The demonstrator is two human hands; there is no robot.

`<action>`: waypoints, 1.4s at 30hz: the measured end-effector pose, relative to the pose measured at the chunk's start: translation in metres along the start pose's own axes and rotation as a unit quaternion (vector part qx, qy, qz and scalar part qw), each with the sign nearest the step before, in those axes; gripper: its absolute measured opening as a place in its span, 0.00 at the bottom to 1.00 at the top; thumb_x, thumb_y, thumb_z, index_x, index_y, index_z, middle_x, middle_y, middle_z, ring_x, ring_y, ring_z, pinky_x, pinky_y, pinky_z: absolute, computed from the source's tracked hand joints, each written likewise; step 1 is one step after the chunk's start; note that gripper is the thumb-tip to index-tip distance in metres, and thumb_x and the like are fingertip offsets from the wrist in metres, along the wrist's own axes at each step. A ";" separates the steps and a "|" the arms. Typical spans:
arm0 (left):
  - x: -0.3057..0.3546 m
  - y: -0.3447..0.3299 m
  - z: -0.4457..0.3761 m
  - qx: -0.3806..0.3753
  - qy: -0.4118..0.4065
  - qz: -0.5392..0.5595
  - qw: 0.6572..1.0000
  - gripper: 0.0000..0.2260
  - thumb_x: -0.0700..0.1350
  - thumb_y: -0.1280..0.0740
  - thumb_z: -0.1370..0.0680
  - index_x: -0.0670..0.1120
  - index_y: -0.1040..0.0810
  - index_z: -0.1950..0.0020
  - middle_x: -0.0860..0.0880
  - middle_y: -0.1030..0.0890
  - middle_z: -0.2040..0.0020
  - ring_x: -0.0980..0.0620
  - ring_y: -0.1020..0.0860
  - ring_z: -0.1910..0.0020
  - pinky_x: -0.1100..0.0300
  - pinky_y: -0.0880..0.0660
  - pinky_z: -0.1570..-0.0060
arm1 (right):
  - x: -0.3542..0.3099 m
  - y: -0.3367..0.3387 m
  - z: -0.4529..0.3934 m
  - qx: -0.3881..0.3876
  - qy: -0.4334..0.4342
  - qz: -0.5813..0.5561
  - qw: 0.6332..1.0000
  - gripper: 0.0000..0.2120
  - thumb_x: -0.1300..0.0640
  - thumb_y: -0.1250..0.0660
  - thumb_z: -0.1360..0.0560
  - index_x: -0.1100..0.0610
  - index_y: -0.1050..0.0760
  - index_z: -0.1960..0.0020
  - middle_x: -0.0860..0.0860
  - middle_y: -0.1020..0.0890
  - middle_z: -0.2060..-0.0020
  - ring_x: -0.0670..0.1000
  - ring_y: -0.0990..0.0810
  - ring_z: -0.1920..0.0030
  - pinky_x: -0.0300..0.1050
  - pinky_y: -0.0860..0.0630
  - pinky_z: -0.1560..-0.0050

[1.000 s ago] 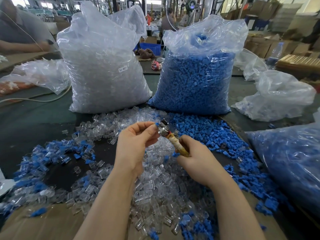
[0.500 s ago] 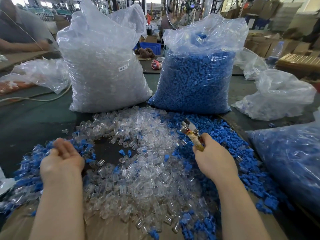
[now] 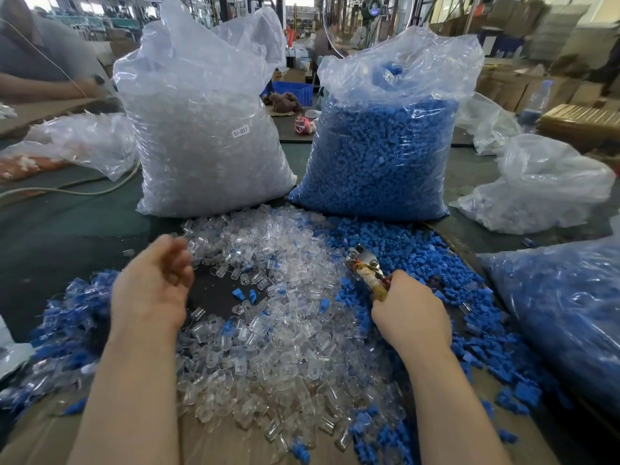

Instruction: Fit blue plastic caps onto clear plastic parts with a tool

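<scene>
A loose heap of clear plastic parts (image 3: 288, 333) covers the middle of the table. Blue caps (image 3: 412, 250) lie heaped to its right. At the left lies a pile of clear parts with blue caps fitted (image 3: 70, 313). My right hand (image 3: 411, 313) grips the taped handle of a small metal tool (image 3: 364, 266), whose jaws point up and away over the edge of the blue caps. My left hand (image 3: 151, 286) hovers above the left side of the clear heap, fingers loosely curled and slightly blurred, holding nothing I can see.
A tall bag of clear parts (image 3: 208, 129) and a tall bag of blue caps (image 3: 382, 146) stand behind the heaps. Another bag with blue contents (image 3: 563, 317) lies at the right. Crumpled plastic bags (image 3: 543, 186) lie at the back. A person's arm (image 3: 50, 85) rests far left.
My left hand has swung from the pile at the far left back toward the clear heap. My right hand with the tool has moved slightly left and nearer to me.
</scene>
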State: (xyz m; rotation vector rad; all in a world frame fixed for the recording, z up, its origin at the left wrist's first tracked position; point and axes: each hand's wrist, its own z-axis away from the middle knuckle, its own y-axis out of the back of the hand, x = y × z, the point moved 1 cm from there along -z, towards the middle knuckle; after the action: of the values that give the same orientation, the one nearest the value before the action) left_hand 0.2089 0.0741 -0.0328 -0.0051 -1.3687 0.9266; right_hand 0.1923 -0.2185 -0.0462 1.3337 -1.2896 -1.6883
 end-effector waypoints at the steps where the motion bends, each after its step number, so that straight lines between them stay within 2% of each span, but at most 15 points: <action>1: -0.006 -0.005 0.000 -0.017 -0.016 -0.106 0.994 0.06 0.44 0.32 0.21 0.44 0.20 0.46 0.53 0.16 0.61 0.60 0.21 0.66 0.66 0.25 0.65 | 0.000 0.000 0.000 0.000 -0.003 0.002 1.000 0.07 0.54 0.37 0.23 0.54 0.33 0.51 0.48 0.31 0.66 0.54 0.28 0.62 0.45 0.36 0.69; 2: -0.011 -0.011 0.003 -0.036 -0.039 -0.214 0.975 0.05 0.44 0.31 0.22 0.46 0.20 0.46 0.53 0.16 0.59 0.59 0.20 0.63 0.65 0.26 0.64 | 0.000 0.000 -0.001 -0.001 -0.004 0.006 1.000 0.07 0.54 0.36 0.23 0.54 0.34 0.51 0.48 0.31 0.66 0.54 0.28 0.62 0.45 0.37 0.70; 4: -0.023 -0.023 0.010 -0.077 -0.103 -0.394 0.910 0.08 0.44 0.30 0.22 0.51 0.20 0.44 0.53 0.17 0.54 0.56 0.20 0.57 0.64 0.29 0.61 | 0.000 0.000 -0.001 -0.002 0.002 0.016 1.000 0.07 0.53 0.36 0.23 0.53 0.33 0.52 0.48 0.32 0.65 0.54 0.28 0.62 0.45 0.38 0.71; 6: -0.035 -0.028 0.017 -0.101 -0.156 -0.553 0.812 0.11 0.44 0.31 0.21 0.53 0.21 0.40 0.56 0.19 0.51 0.57 0.22 0.56 0.64 0.30 0.61 | 0.001 0.000 -0.001 0.006 0.011 0.017 1.000 0.06 0.53 0.36 0.24 0.52 0.33 0.53 0.48 0.30 0.64 0.53 0.29 0.64 0.44 0.39 0.72; 8: -0.045 -0.033 0.021 -0.104 -0.195 -0.647 0.730 0.13 0.45 0.33 0.20 0.53 0.21 0.36 0.52 0.20 0.44 0.52 0.21 0.51 0.58 0.25 0.54 | 0.002 0.001 -0.001 0.017 0.014 0.010 1.000 0.06 0.53 0.36 0.25 0.51 0.33 0.54 0.48 0.29 0.63 0.52 0.29 0.64 0.43 0.40 0.72; 10: -0.053 -0.035 0.023 -0.114 -0.202 -0.689 0.687 0.14 0.46 0.35 0.19 0.53 0.22 0.34 0.47 0.24 0.37 0.46 0.22 0.44 0.52 0.26 0.44 | 0.002 0.001 -0.001 0.021 0.017 0.007 1.000 0.06 0.52 0.36 0.25 0.51 0.34 0.55 0.49 0.28 0.61 0.53 0.28 0.63 0.44 0.40 0.72; 12: -0.056 -0.035 0.023 -0.116 -0.194 -0.703 0.674 0.14 0.47 0.34 0.19 0.53 0.22 0.33 0.46 0.28 0.36 0.45 0.23 0.44 0.51 0.26 0.44 | 0.002 0.000 -0.001 0.023 0.019 0.003 1.000 0.06 0.52 0.36 0.26 0.50 0.34 0.56 0.49 0.27 0.60 0.54 0.28 0.63 0.44 0.38 0.71; 17: -0.056 -0.035 0.023 -0.112 -0.188 -0.709 0.671 0.11 0.44 0.30 0.22 0.49 0.21 0.39 0.46 0.30 0.39 0.47 0.24 0.51 0.53 0.25 0.49 | 0.002 -0.001 -0.002 0.026 0.019 -0.029 0.999 0.06 0.50 0.38 0.25 0.51 0.33 0.57 0.50 0.26 0.59 0.53 0.27 0.62 0.45 0.34 0.66; 22: -0.054 -0.034 0.026 -0.091 -0.201 -0.700 0.679 0.06 0.43 0.28 0.23 0.48 0.21 0.48 0.46 0.28 0.42 0.49 0.27 0.54 0.54 0.28 0.53 | -0.001 0.001 -0.002 0.055 0.023 -0.045 0.997 0.12 0.46 0.35 0.25 0.49 0.36 0.59 0.47 0.27 0.61 0.49 0.30 0.66 0.43 0.39 0.71; 26: -0.051 -0.035 0.026 -0.093 -0.220 -0.681 0.692 0.06 0.45 0.27 0.24 0.50 0.25 0.54 0.48 0.25 0.47 0.51 0.27 0.56 0.55 0.30 0.56 | -0.001 -0.002 -0.002 0.048 0.020 -0.025 0.998 0.08 0.48 0.37 0.24 0.49 0.33 0.58 0.46 0.27 0.66 0.47 0.32 0.69 0.42 0.41 0.72; 29: -0.047 -0.036 0.027 -0.096 -0.213 -0.637 0.735 0.08 0.46 0.26 0.25 0.51 0.25 0.57 0.53 0.22 0.57 0.54 0.24 0.59 0.57 0.29 0.62 | -0.001 -0.003 -0.004 0.029 0.025 0.001 0.999 0.07 0.49 0.38 0.24 0.51 0.32 0.56 0.47 0.27 0.66 0.52 0.29 0.66 0.43 0.38 0.70; 31: -0.046 -0.037 0.027 -0.104 -0.198 -0.597 0.770 0.09 0.44 0.24 0.27 0.52 0.24 0.58 0.54 0.21 0.59 0.56 0.23 0.60 0.62 0.30 0.65 | 0.000 -0.002 -0.004 0.009 0.021 0.007 1.000 0.07 0.49 0.37 0.24 0.51 0.31 0.57 0.48 0.26 0.65 0.54 0.27 0.64 0.43 0.36 0.69; 36: -0.044 -0.042 0.031 -0.121 -0.154 -0.504 0.841 0.11 0.45 0.20 0.33 0.50 0.21 0.61 0.53 0.19 0.63 0.55 0.21 0.62 0.62 0.29 0.64 | 0.000 0.000 -0.004 -0.028 0.019 0.002 0.999 0.06 0.53 0.35 0.26 0.52 0.31 0.59 0.50 0.25 0.65 0.53 0.25 0.65 0.44 0.34 0.69; 42: -0.046 -0.047 0.035 -0.151 -0.103 -0.446 0.876 0.12 0.45 0.18 0.35 0.45 0.19 0.60 0.49 0.17 0.63 0.52 0.20 0.63 0.58 0.23 0.60 | 0.000 0.003 -0.005 -0.051 0.033 0.013 0.998 0.09 0.53 0.34 0.26 0.52 0.32 0.60 0.50 0.25 0.65 0.52 0.26 0.66 0.43 0.33 0.68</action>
State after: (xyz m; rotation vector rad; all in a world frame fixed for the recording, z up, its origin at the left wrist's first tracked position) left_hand 0.2099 0.0005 -0.0379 0.4657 -1.4768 -0.0715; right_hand 0.1964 -0.2205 -0.0437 1.2971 -1.1626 -1.6554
